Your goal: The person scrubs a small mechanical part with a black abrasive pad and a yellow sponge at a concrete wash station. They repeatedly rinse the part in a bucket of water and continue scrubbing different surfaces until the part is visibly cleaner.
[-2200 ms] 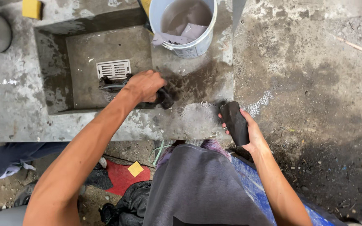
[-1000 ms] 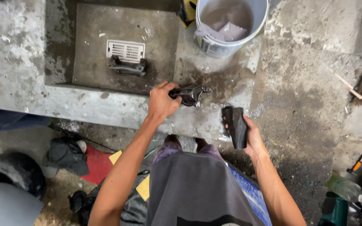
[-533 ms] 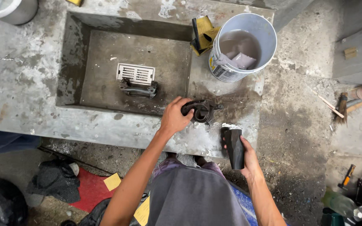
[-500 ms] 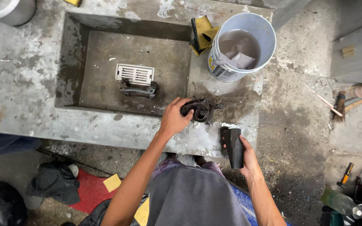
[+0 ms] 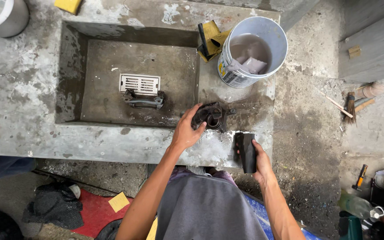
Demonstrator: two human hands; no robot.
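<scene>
left hand (image 5: 186, 132) grips the grimy metal part (image 5: 213, 116) beside the sink (image 5: 74, 75) – right hand (image 5: 259, 156) clasps a black block (image 5: 247, 152); cleaning looks unfinished.

2 hands at a concrete wash basin

The left hand (image 5: 186, 132) grips a dark metal part (image 5: 212, 115) lying on the basin's wet ledge (image 5: 227, 144); the right hand (image 5: 259, 160) holds a black block (image 5: 246, 152) upright at the ledge's edge. A white bucket (image 5: 272, 38) of cloudy water stands beyond, and a drain grate (image 5: 139, 83) lies in the sunken basin (image 5: 103, 66).
</scene>
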